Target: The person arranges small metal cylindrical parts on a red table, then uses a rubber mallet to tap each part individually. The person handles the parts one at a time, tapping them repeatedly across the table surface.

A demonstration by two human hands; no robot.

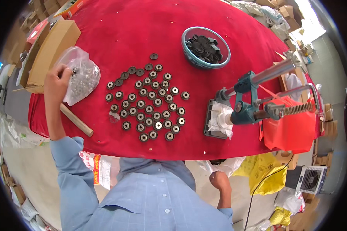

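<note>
My left hand [59, 81] is at the left of the red-covered table, its fingers closed at the edge of a clear plastic bag [82, 82] holding small shiny parts. Below the table's front edge, my right hand [221, 180] is curled closed beside a white plastic bag [234, 164] with something dark in it. Whatever the right fingers hold is hidden. Between my hands lie many black round wheels with metal centres [156, 115], in loose rows. At their far side are several plain black discs [139, 72].
A teal hand press [246, 100] stands at the right, beside a red plastic bag [289, 129]. Farther back is a clear-blue bowl [226, 61] of black discs. At the left are a cardboard box [56, 50] and a wooden stick [78, 121].
</note>
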